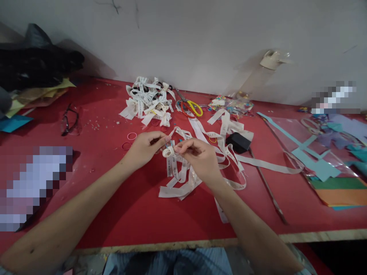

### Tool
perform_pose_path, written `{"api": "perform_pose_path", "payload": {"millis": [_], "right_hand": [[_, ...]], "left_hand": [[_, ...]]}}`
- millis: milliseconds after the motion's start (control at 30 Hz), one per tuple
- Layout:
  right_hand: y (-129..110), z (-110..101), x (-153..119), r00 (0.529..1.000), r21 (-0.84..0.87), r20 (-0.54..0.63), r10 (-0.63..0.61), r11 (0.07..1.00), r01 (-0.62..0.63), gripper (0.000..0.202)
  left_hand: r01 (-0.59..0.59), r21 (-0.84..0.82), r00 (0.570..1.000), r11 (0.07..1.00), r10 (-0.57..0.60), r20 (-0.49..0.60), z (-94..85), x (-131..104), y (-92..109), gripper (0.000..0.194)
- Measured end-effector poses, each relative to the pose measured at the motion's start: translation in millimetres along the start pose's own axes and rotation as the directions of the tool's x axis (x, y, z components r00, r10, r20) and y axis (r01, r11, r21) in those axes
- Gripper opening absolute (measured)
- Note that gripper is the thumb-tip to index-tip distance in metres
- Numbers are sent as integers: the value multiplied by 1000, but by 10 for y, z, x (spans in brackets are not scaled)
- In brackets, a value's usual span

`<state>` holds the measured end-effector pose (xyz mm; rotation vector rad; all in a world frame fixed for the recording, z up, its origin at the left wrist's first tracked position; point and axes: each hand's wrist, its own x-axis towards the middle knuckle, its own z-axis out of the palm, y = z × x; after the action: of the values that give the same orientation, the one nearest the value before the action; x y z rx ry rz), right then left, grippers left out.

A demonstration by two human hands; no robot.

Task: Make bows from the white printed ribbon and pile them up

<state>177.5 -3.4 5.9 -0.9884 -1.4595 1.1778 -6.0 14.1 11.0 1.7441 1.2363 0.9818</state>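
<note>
Both hands meet over the middle of the red table. Between them is a small looped bundle of white printed ribbon (pixel 168 152), its lettered tails hanging below. My left hand (pixel 147 146) pinches the bundle from the left with thumb and forefinger. From the right, my right hand (pixel 197 154) pinches its edge, fingers curled. Loose lengths of the same printed ribbon (pixel 183 187) lie under and beyond my right hand. Past my hands sits a pile of tied ribbon bows (pixel 149 97). Scissors with red and yellow handles (pixel 190 108) lie beside that pile.
Eyeglasses (pixel 69 120) and pink rubber bands (pixel 132 136) lie to the left. A black block (pixel 238 142) rests among ribbons, near a thin stick (pixel 268 187). Coloured paper sheets (pixel 340 187) are at right, a black bag (pixel 34 63) at far left. The wall bounds the table's back.
</note>
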Motion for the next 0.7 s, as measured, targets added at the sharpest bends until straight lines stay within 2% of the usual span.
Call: {"api": "perform_pose_path", "payload": {"millis": [67, 167, 300, 400, 500, 567, 633, 700], "right_hand": [[18, 2, 21, 989, 148, -12, 145, 979, -142, 17], [33, -7, 49, 959, 333, 3, 283, 904, -268, 24], [38, -23, 70, 925, 454, 22, 378, 821, -346, 28], [55, -36, 81, 908, 510, 32, 418, 774, -375, 28], [81, -49, 86, 901, 532, 54, 429, 752, -390, 27], [96, -56, 87, 900, 545, 70, 431, 739, -396, 28], [109, -63, 89, 898, 559, 76, 433, 727, -398, 29], [118, -70, 94, 897, 569, 76, 435, 720, -397, 30]], "left_hand": [[28, 49, 999, 998, -30, 37, -3, 7, -26, 37], [53, 105, 993, 993, -64, 104, 7, 6, -64, 38], [44, 66, 990, 997, -52, 132, 50, -22, -60, 29], [15, 8, 997, 1000, -16, 80, 77, -53, -15, 28], [-116, 105, 992, 988, 120, -41, 62, -83, 38, 29], [-251, 240, 959, 938, 275, -74, 29, -96, 67, 26], [-374, 339, 912, 863, 409, -37, -8, -104, 81, 24], [-465, 390, 871, 795, 490, 38, -36, -105, 77, 23]]}}
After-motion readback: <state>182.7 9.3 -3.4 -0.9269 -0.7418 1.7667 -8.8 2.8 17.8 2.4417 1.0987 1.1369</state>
